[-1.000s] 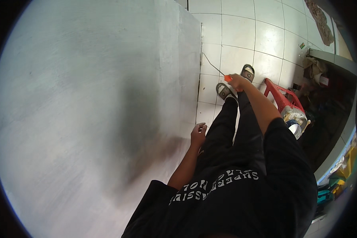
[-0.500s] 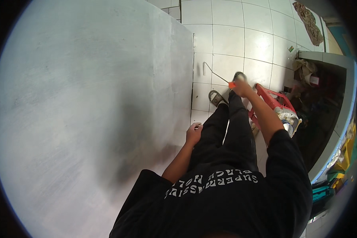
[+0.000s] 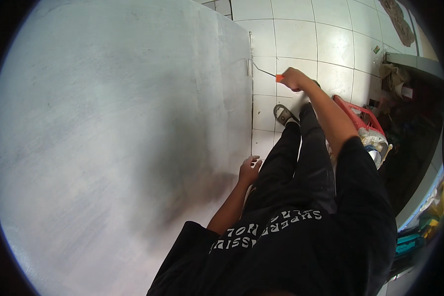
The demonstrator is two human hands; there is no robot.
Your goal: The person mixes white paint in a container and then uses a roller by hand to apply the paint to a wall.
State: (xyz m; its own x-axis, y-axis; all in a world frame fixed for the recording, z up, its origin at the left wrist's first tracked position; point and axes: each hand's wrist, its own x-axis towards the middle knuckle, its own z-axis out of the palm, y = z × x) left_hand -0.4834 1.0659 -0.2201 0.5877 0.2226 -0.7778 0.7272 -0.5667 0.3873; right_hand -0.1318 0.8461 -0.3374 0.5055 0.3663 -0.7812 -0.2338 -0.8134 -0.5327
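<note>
Just swung the orange-handled paint roller point(image 3: 279, 78) from over the floor tiles point(image 3: 296, 44) to the grey-white wall point(image 3: 108, 123); now apparently touching there
Clamping it in the right hand point(image 3: 296, 79); curling the left hand point(image 3: 249, 170) loosely near the wall, cannot tell around what; with a white-smeared container point(image 3: 372, 139) of unclear contents beside the red plastic stool point(image 3: 343, 102)

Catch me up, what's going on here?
A person's right hand holds the orange handle of a thin-framed roller. The roller is at the far lower edge of the pale wall; whether it touches is hard to tell. The left hand is loosely curled beside the thigh. A red stool stands to the right.
</note>
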